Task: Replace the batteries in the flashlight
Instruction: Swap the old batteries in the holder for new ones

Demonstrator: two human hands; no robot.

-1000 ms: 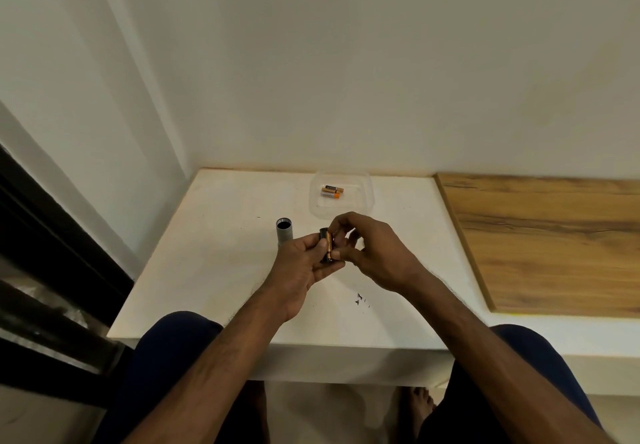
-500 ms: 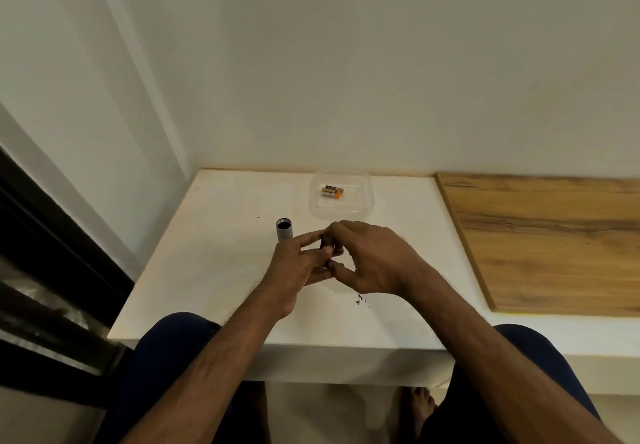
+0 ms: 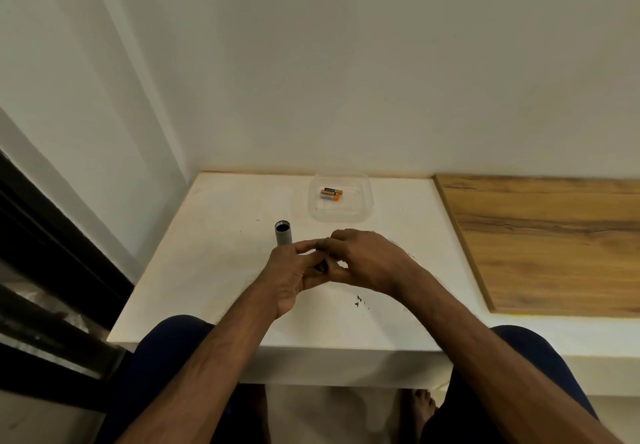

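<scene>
Fingers (image 3: 313,248) of both hands curled tight around small dark part (image 3: 322,266), mostly hidden; flashlight tube (image 3: 284,233) upright, open end up.

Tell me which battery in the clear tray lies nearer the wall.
The darker, black-bodied battery, at the far side of the clear tray; the orange one lies beside it, closer to the hands.

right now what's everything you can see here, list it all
flashlight tube: 1, grey, standing upright with open end up on the white table, just left of the hands
batteries: 2, black and orange, lying in the plastic tray
plastic tray: 1, clear, far side of the table near the wall
small dark part: 1, pinched between both hands, mostly hidden
table: 1, white
wooden board: 1, brown, right of the table
left hand: 1, holding the part
right hand: 1, fingers on the same part
</scene>
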